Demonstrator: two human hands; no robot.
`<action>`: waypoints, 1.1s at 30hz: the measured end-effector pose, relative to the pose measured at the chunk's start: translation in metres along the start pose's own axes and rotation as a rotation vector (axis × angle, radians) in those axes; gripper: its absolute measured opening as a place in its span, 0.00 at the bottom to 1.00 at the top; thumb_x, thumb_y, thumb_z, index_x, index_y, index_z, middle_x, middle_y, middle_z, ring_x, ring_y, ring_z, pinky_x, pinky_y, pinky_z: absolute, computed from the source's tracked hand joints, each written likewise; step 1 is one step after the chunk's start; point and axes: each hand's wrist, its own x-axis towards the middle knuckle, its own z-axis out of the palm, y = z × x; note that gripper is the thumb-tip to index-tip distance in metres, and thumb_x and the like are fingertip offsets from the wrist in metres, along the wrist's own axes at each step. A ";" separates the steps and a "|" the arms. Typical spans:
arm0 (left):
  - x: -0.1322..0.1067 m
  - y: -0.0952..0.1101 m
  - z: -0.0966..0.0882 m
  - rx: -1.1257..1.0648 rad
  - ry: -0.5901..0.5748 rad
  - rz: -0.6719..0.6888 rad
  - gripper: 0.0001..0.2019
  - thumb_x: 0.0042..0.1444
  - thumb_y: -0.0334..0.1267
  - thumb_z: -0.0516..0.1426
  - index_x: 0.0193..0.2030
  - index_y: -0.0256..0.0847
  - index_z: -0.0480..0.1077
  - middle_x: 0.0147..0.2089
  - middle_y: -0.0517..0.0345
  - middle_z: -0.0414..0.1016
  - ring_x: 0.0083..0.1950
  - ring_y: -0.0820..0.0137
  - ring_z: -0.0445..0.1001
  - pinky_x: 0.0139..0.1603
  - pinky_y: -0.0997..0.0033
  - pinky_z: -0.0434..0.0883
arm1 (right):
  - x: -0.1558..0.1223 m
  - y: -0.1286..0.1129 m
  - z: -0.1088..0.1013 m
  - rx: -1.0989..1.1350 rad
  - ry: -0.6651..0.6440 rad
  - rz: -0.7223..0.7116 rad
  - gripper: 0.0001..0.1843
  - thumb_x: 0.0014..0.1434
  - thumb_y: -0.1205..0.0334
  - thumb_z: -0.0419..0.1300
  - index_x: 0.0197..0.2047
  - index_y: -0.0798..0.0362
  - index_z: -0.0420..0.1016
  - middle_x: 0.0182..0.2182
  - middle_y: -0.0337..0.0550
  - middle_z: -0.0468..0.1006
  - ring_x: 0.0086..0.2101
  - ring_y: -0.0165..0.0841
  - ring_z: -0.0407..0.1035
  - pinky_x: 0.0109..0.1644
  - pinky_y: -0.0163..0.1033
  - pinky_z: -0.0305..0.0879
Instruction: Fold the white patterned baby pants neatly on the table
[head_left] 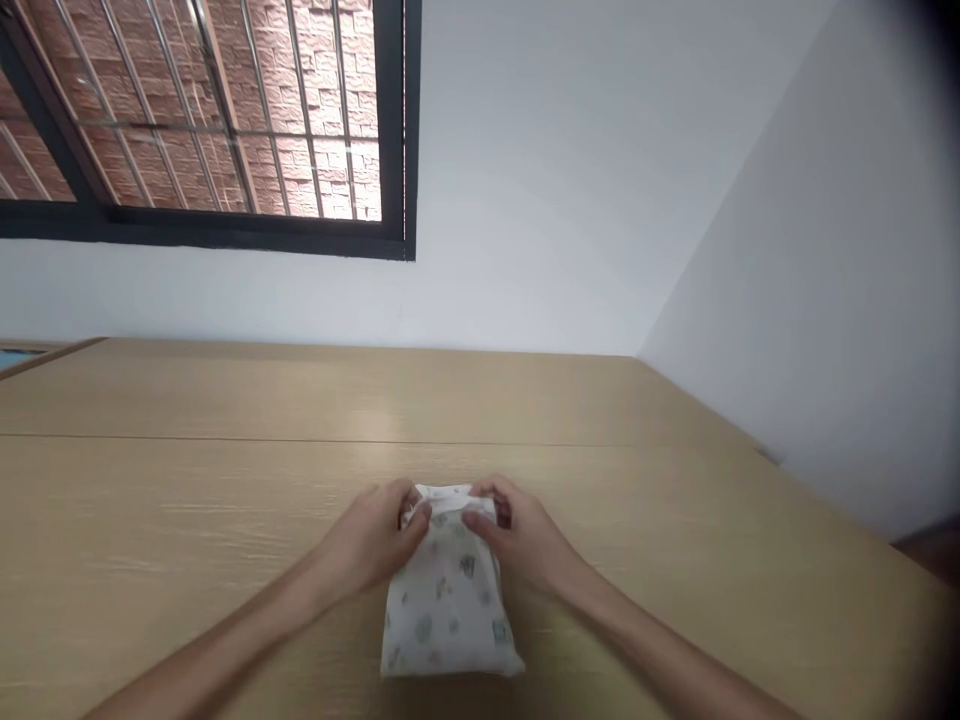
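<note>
A white bag (448,605) with small printed patterns in green, grey and brown lies on the wooden table, its far end toward the window wall. My left hand (386,530) pinches the left side of the bag's far edge between thumb and fingers. On the opposite side my right hand (514,528) grips the right part of that same edge, thumb on top. Between the two thumbs the edge looks slightly parted or folded; whether anything is inside cannot be seen. The near end of the bag rests flat, with its corners spread.
The light wooden table (225,540) spreads wide, with a thin seam across it. Behind it stands a white wall (540,200) with a dark-framed window (397,180) and metal bars. Another wall (840,330) borders the table's right side. A raised edge shows at far left.
</note>
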 end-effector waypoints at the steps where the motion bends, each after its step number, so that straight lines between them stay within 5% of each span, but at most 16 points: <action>1: 0.011 -0.002 -0.001 0.022 0.017 0.004 0.17 0.68 0.48 0.46 0.36 0.40 0.69 0.33 0.56 0.76 0.34 0.65 0.74 0.32 0.69 0.63 | 0.016 0.007 0.004 -0.077 0.024 -0.011 0.10 0.63 0.56 0.59 0.42 0.53 0.75 0.33 0.43 0.80 0.33 0.39 0.74 0.37 0.42 0.71; 4: 0.011 -0.009 0.007 0.179 0.128 0.097 0.19 0.70 0.47 0.45 0.51 0.36 0.69 0.47 0.46 0.78 0.48 0.58 0.76 0.45 0.61 0.72 | 0.037 0.025 0.010 -0.338 0.098 -0.075 0.16 0.66 0.58 0.54 0.53 0.55 0.72 0.51 0.57 0.77 0.52 0.47 0.71 0.55 0.53 0.69; 7: -0.023 -0.021 0.053 0.401 0.403 0.377 0.21 0.71 0.46 0.43 0.58 0.35 0.67 0.53 0.42 0.78 0.52 0.55 0.77 0.51 0.55 0.74 | 0.019 0.019 0.010 -0.490 0.085 -0.275 0.26 0.70 0.56 0.50 0.68 0.56 0.61 0.67 0.61 0.61 0.67 0.50 0.55 0.68 0.60 0.55; 10: -0.057 -0.036 0.130 0.507 0.767 0.669 0.20 0.71 0.42 0.41 0.51 0.35 0.70 0.48 0.42 0.80 0.50 0.54 0.79 0.44 0.58 0.77 | -0.012 -0.008 0.010 -0.433 -0.278 -0.542 0.29 0.73 0.56 0.48 0.74 0.53 0.52 0.72 0.53 0.52 0.70 0.42 0.47 0.72 0.50 0.50; 12: -0.071 -0.045 0.175 0.478 1.000 0.518 0.13 0.66 0.34 0.46 0.47 0.40 0.72 0.38 0.46 0.81 0.42 0.53 0.81 0.42 0.55 0.77 | -0.027 -0.024 0.014 -0.339 -0.562 -0.634 0.29 0.74 0.56 0.47 0.75 0.49 0.50 0.72 0.48 0.54 0.70 0.36 0.48 0.73 0.44 0.49; 14: -0.078 -0.053 0.199 0.465 0.997 0.491 0.13 0.64 0.32 0.47 0.45 0.42 0.73 0.31 0.51 0.79 0.36 0.55 0.81 0.41 0.55 0.77 | -0.031 -0.027 0.022 -0.284 -0.691 -0.662 0.28 0.75 0.56 0.47 0.75 0.46 0.50 0.70 0.44 0.58 0.70 0.34 0.50 0.74 0.44 0.46; 16: -0.081 -0.058 0.200 0.531 0.875 0.573 0.14 0.61 0.30 0.49 0.46 0.41 0.74 0.30 0.52 0.80 0.35 0.58 0.81 0.41 0.58 0.78 | -0.023 -0.017 0.033 -0.308 -0.667 -0.674 0.28 0.74 0.55 0.48 0.74 0.45 0.52 0.70 0.44 0.60 0.69 0.36 0.51 0.74 0.48 0.44; 20: -0.085 -0.057 0.172 0.735 0.654 0.680 0.16 0.61 0.32 0.51 0.53 0.37 0.73 0.46 0.45 0.82 0.45 0.58 0.82 0.42 0.64 0.78 | 0.018 0.016 0.044 -0.472 -0.502 -0.600 0.29 0.73 0.51 0.50 0.74 0.46 0.54 0.71 0.45 0.54 0.70 0.43 0.47 0.74 0.54 0.43; 27: -0.080 -0.047 0.164 0.692 0.748 0.653 0.16 0.65 0.32 0.47 0.47 0.38 0.76 0.43 0.49 0.84 0.40 0.60 0.83 0.36 0.66 0.80 | 0.090 0.045 0.036 -0.610 -0.359 -0.406 0.31 0.74 0.49 0.44 0.74 0.52 0.54 0.72 0.50 0.52 0.71 0.45 0.46 0.73 0.56 0.47; 33: -0.086 -0.045 0.154 0.744 0.596 0.637 0.16 0.64 0.31 0.48 0.52 0.35 0.74 0.50 0.48 0.82 0.45 0.58 0.83 0.39 0.66 0.81 | 0.082 0.038 0.040 -0.676 -0.143 -0.563 0.30 0.74 0.53 0.43 0.73 0.58 0.55 0.72 0.55 0.52 0.71 0.47 0.45 0.72 0.60 0.47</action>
